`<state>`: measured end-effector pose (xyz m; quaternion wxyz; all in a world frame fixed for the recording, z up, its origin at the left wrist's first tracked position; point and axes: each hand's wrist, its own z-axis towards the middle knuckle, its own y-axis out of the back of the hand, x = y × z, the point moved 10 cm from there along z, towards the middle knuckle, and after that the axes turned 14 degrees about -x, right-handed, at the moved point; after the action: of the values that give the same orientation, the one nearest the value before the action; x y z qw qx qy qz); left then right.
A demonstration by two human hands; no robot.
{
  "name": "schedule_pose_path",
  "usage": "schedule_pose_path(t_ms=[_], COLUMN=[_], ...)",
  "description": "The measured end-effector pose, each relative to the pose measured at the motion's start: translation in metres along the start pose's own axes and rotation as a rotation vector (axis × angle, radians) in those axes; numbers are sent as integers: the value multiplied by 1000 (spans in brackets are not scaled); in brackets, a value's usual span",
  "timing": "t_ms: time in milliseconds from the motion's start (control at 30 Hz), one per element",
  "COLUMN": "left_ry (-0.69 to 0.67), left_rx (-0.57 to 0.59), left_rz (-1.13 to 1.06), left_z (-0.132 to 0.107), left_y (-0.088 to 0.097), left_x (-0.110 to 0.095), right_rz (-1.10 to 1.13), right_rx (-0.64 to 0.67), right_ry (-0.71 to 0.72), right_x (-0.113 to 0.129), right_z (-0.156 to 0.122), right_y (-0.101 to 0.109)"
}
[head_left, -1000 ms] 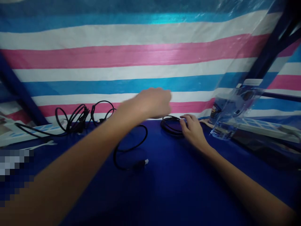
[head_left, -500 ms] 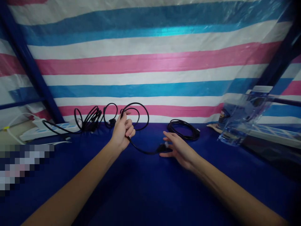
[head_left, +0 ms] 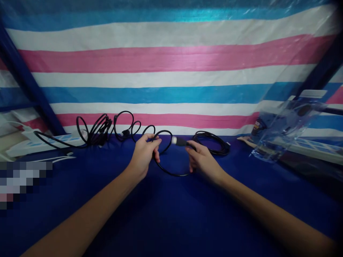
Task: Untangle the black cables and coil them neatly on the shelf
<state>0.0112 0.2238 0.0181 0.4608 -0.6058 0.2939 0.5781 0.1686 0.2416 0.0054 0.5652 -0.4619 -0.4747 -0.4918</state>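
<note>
The left hand [head_left: 146, 153] pinches a cable [head_left: 173, 174] left of the coil [head_left: 224, 146]; the right hand [head_left: 202, 159], just in front of the coil, grips that cable's plug [head_left: 181, 142]. The coil lies on the desk [head_left: 171, 214], bundled cords [head_left: 101, 132] well to its left, clear plastic [head_left: 264, 150] to its right.

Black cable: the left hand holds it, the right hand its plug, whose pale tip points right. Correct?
Not the direction: the head view shows the pale tip of the plug pointing left. The left hand does hold the black cable, and the right hand its plug.
</note>
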Motion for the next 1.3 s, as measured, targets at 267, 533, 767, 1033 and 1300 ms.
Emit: schedule_pose_path(t_ms=[267,533,767,1033,1300], left_ry=[-476,-868,-648,-540,-963], left_rx=[384,595,0,553,-88], left_rz=[570,698,538,664,756], left_z=[-34,-95,-28,-76,-46], left_y=[-35,-57,-3,-55,-3], left_x=[-26,-41,-46,-23,-80], right_rz=[-711,-826,-294,-790,-398], right_rx=[60,-21,14,69,102], right_ry=[583,804,231,720,394], right_x=[41,58,20,47,38], right_z=[-18,-28,-7,-29,-16], right_y=[-5,6,21,1,11])
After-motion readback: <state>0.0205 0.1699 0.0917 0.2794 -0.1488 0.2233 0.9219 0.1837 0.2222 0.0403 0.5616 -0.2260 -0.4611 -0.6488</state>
